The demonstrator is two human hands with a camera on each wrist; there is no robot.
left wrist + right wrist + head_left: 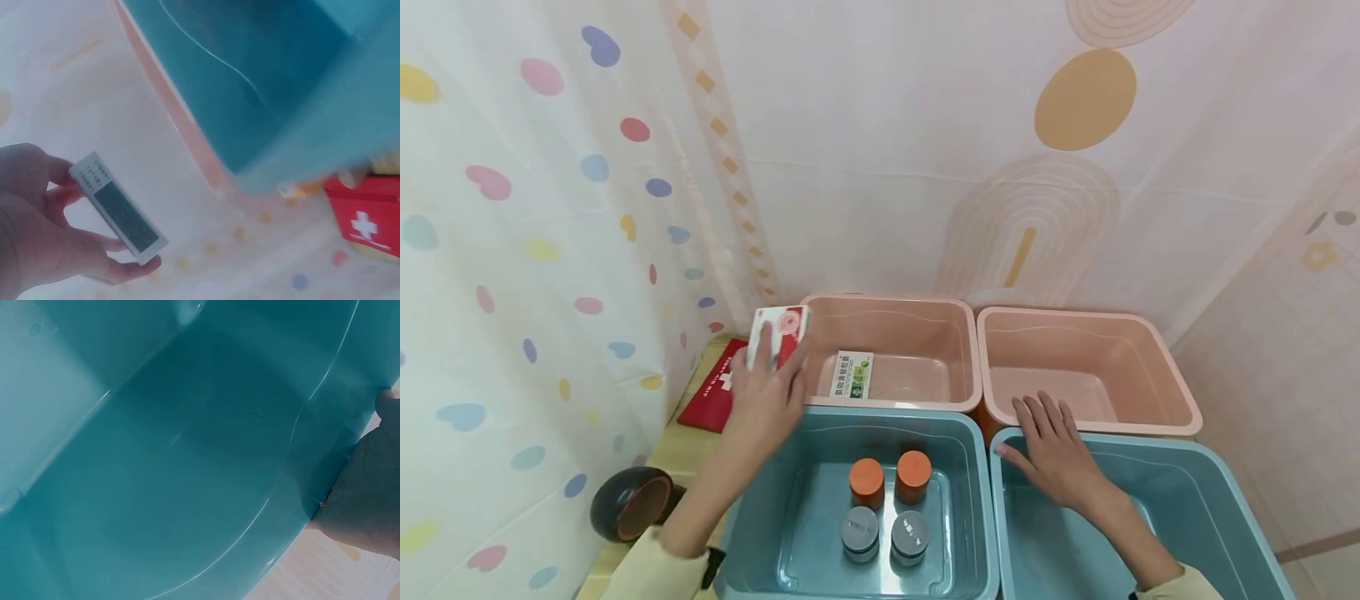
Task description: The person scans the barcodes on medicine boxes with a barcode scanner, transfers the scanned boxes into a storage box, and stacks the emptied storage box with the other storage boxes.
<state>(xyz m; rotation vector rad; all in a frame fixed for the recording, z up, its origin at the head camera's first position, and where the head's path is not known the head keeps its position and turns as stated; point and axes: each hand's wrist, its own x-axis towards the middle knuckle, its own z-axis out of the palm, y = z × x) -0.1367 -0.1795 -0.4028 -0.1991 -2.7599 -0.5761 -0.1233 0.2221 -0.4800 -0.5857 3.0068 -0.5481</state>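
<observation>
My left hand [763, 404] grips a small white and red medicine box [791, 330] near the left corner of the left pink bin [917, 305]. The left wrist view shows a narrow printed side of this box, with the thumb and fingers at its two ends. My right hand [1054, 457] rests with extended fingers at the meeting rims of the right pink bin [1090, 318] and the right blue bin [1180, 446]. Inside the left pink bin lies a white and green medicine box [852, 374].
Two orange-capped bottles [913, 468] and two grey-lidded jars [860, 529] stand in the left blue bin [977, 467]. A red first aid pouch [707, 398] and a dark rounded container [628, 504] lie left of the bins. Patterned curtains [865, 125] hang behind.
</observation>
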